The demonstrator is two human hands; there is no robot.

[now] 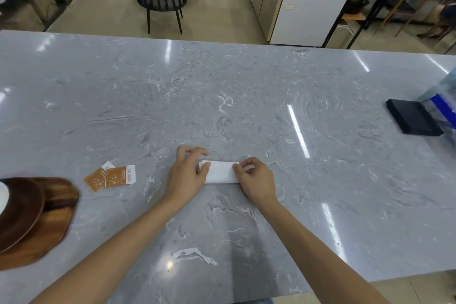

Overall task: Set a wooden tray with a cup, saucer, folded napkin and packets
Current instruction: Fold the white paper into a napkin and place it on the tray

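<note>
On the grey marble bench [222,96], the left hand [188,175] and right hand [255,180] pinch opposite ends of a folded white paper napkin [220,172]. Two orange packets [111,177] lie left, beside the brown wooden tray [56,207].

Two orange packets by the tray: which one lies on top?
The right packet, nearer the left hand. Its whole face shows and it overlaps the left packet, which is partly covered.
</note>
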